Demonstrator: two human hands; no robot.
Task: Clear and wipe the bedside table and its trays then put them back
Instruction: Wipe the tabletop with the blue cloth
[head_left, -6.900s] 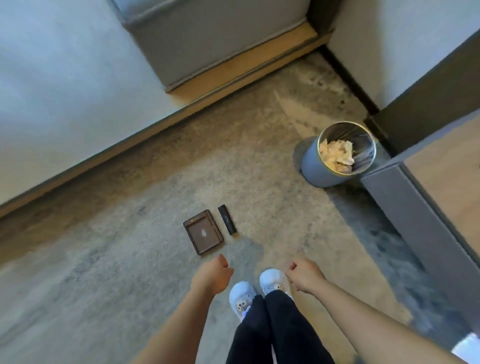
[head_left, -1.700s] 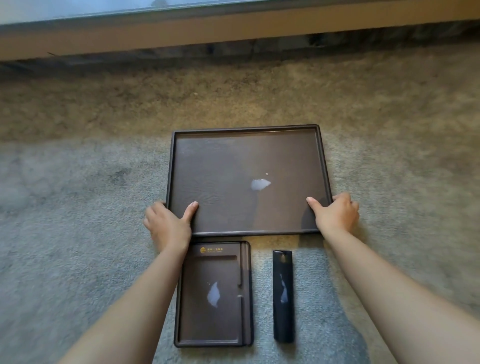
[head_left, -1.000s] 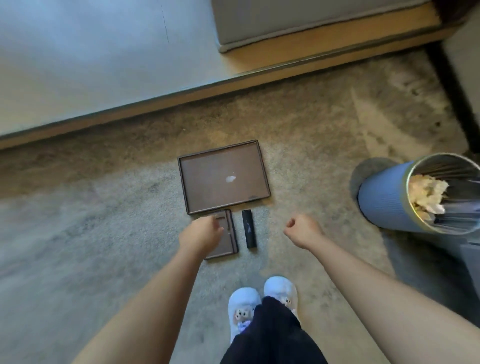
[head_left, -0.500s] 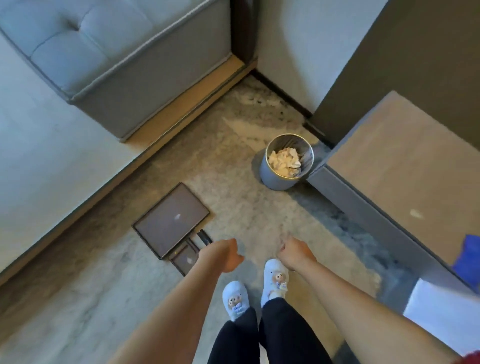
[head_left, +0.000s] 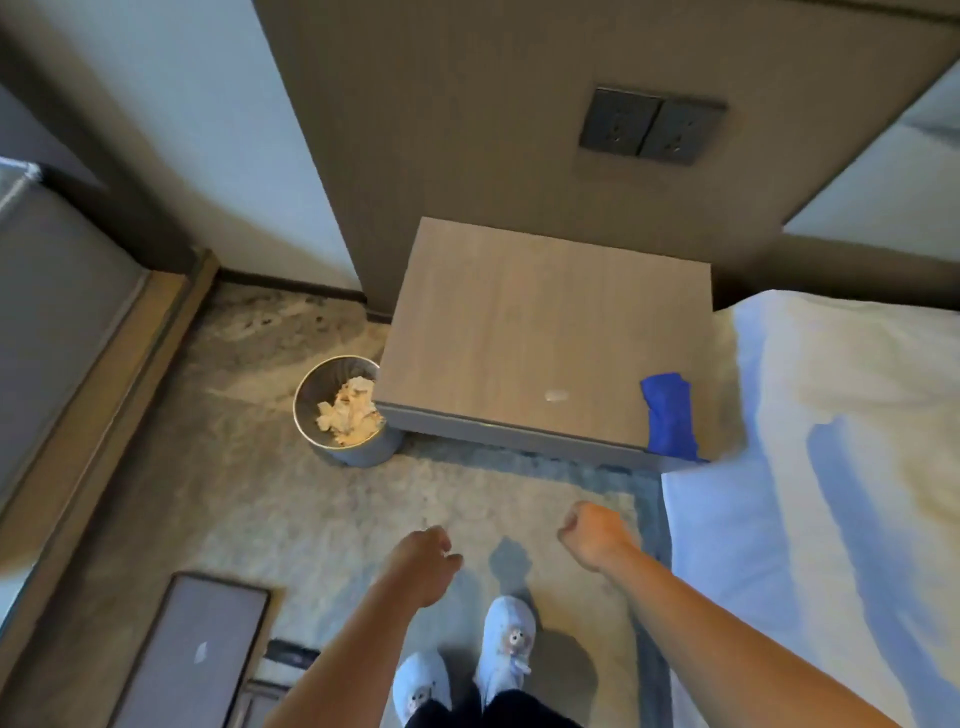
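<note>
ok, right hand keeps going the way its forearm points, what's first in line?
Probably the front edge of the bedside table, near the blue cloth. The right hand, loosely closed and empty, has only carpet before that. Depth is unclear from one view.

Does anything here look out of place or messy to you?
Yes. A dark tray lies on the carpet instead of on the bedside table. A blue cloth droops over the table's front right corner, and a small pale smudge marks the top nearby. The bin holds crumpled paper.

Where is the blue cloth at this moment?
In the head view, the blue cloth lies on the bedside table's front right corner, hanging over its edge beside the bed.
</note>
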